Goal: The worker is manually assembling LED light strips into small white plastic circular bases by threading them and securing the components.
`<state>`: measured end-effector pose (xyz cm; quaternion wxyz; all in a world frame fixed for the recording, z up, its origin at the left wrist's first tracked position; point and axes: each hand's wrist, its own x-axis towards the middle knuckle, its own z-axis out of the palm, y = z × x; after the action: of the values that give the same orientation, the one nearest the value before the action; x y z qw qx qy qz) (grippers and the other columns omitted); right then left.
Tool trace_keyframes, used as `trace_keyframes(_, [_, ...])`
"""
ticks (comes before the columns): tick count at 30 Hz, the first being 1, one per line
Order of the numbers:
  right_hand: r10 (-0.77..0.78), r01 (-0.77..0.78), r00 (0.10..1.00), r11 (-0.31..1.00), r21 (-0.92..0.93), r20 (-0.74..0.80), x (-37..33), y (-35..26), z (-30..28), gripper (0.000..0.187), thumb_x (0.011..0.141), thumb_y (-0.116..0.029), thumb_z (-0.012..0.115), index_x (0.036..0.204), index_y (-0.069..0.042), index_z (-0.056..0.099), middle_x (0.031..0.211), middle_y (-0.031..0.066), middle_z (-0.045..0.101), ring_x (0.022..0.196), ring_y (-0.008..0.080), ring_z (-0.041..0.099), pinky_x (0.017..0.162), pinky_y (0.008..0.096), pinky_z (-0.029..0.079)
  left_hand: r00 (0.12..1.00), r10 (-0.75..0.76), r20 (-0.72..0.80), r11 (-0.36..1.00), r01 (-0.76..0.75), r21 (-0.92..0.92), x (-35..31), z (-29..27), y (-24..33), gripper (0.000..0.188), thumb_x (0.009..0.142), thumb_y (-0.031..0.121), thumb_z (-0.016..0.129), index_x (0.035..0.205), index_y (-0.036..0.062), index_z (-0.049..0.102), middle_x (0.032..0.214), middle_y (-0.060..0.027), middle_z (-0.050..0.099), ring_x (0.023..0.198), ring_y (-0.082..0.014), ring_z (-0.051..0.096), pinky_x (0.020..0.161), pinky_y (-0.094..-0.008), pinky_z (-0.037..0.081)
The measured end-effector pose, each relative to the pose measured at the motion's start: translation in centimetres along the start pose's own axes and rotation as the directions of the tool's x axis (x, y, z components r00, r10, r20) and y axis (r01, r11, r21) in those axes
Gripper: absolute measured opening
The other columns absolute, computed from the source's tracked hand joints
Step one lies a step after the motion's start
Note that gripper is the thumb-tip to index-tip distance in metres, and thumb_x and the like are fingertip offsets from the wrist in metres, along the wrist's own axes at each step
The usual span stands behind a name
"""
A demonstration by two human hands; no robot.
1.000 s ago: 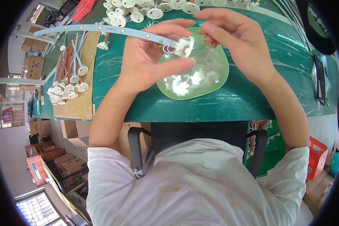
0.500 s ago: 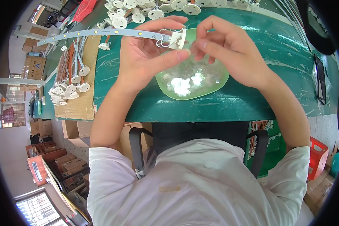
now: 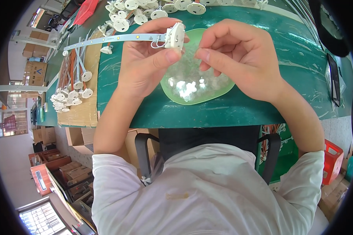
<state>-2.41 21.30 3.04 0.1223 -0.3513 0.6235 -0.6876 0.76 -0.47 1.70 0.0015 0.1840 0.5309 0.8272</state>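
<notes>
My left hand (image 3: 145, 58) is closed round the white round end cap (image 3: 175, 36) of an LED strip. The narrow strip (image 3: 121, 38) runs out to the left, with thin white wires looping beside the cap. To the right of the cap, my right hand (image 3: 239, 55) is held in a pinch, thumb and forefinger together. Whatever lies between those fingertips is too small to make out. Beneath both hands a light green bowl (image 3: 200, 101) holds many small clear, shiny pieces.
More strips with white round caps (image 3: 72, 92) lie on a cardboard sheet (image 3: 88, 113) at the left. A heap of white-capped parts (image 3: 139, 17) covers the table's far side. A dark flat device (image 3: 333, 80) rests near the right edge of the green table (image 3: 262, 113).
The cap has turned so its round flat face shows more, and my left hand has shifted slightly left. My right hand's thumb and forefinger have come together, a little farther from the cap.
</notes>
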Motion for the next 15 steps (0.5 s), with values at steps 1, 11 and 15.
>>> trace_keyframes(1, [0.002,-0.002,1.000,1.000,0.000,-0.001,-0.2,0.0,0.1,0.008,0.088,0.000,0.066,0.095,0.000,0.064,0.089,0.0051,0.067,0.075,0.0099,0.065,0.059,0.0217,0.050,1.000,0.007,0.018,1.000,-0.007,-0.030,-0.1,0.1,-0.2,0.052,0.075,0.000,0.078,0.124,-0.0001,0.058,0.119,-0.0131,0.063,0.104,-0.0205,0.064,0.090,-0.0342,0.052])
trace_keyframes(11, [-0.198,0.188,0.973,0.978,-0.088,-0.122,-0.3,0.3,0.4,0.015,0.083,0.009,0.068,0.098,0.004,0.069,0.100,0.0120,0.068,0.090,0.0165,0.067,0.072,0.0247,0.053,0.999,0.041,0.003,0.998,-0.041,-0.052,0.0,1.8,-0.4,0.059,0.076,0.003,0.079,0.130,-0.0014,0.054,0.126,-0.0167,0.060,0.110,-0.0248,0.063,0.098,-0.0404,0.049])
trace_keyframes(15, [-0.241,0.229,0.962,0.968,-0.105,-0.131,-0.3,0.8,0.5,0.014,0.082,0.010,0.068,0.095,0.005,0.070,0.101,0.0130,0.068,0.089,0.0169,0.065,0.077,0.0267,0.053,0.999,0.045,-0.011,0.997,-0.045,-0.063,-0.4,1.7,-0.5,0.059,0.076,0.002,0.078,0.130,-0.0014,0.054,0.123,-0.0155,0.061,0.110,-0.0250,0.063,0.098,-0.0404,0.049])
